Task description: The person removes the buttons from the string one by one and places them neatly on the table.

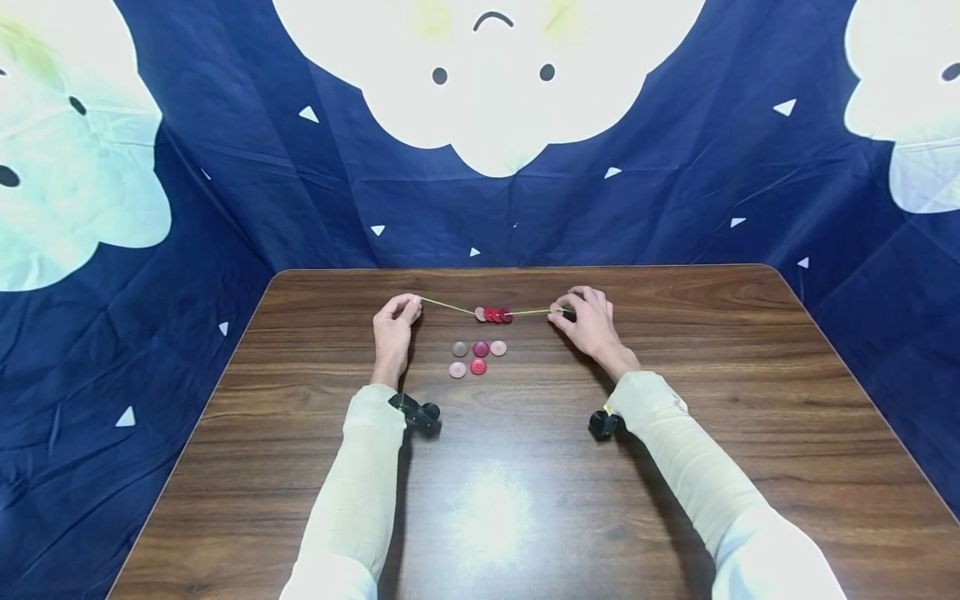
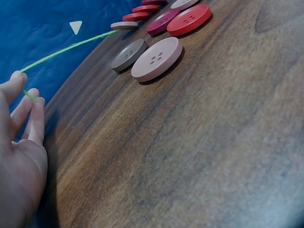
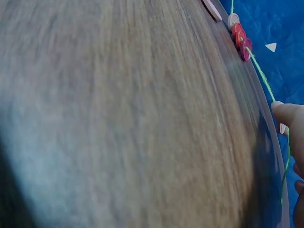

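A thin green string stretches between the two hands at the far side of the table. My left hand pinches it near one end, a short tail showing past the fingertips in the left wrist view. Along the string's middle sits a row of threaded buttons, one pale pink and several red. At the other side my right hand pinches a pale button on the string, partly hidden by the fingers. Beyond those fingers the loose string end hangs down in the right wrist view.
Several loose buttons lie flat on the wooden table between the hands: a grey-brown one, a maroon one, a red one and pale pink ones. Blue cloth with white clouds hangs behind the far edge.
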The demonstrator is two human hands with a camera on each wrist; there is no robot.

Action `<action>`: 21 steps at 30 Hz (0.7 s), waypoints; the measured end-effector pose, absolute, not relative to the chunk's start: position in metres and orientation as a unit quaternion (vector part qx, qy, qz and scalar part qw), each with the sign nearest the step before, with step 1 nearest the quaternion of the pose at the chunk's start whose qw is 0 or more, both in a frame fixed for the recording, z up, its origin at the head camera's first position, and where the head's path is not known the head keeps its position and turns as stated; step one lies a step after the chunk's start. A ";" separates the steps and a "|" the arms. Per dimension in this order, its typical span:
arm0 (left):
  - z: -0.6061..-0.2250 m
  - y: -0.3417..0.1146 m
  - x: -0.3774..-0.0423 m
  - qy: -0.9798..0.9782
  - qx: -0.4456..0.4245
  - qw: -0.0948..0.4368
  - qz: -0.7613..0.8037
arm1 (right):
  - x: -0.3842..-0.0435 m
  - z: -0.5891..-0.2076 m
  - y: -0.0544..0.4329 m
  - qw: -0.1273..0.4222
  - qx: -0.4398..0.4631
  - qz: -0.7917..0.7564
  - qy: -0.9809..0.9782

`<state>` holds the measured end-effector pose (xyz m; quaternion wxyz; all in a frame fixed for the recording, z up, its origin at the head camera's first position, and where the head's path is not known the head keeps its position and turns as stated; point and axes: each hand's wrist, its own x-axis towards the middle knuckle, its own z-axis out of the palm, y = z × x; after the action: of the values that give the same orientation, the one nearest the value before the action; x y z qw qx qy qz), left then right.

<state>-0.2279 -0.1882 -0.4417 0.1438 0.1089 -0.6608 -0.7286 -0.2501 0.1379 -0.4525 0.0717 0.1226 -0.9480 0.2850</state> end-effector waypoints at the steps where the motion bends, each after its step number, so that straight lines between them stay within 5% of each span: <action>1: -0.441 -0.188 -0.227 -0.660 0.108 0.144 -0.729 | -0.250 -0.453 0.139 0.071 0.122 0.284 -0.948; 21: -0.446 -0.188 -0.229 -0.672 0.091 0.170 -0.715 | -0.250 -0.454 0.160 0.084 0.108 0.286 -0.948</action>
<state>-0.2289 -0.1881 -0.4464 0.1699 0.0908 -0.6724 -0.7147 -0.2496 0.1599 -0.4536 0.0837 0.1085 -0.9483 0.2863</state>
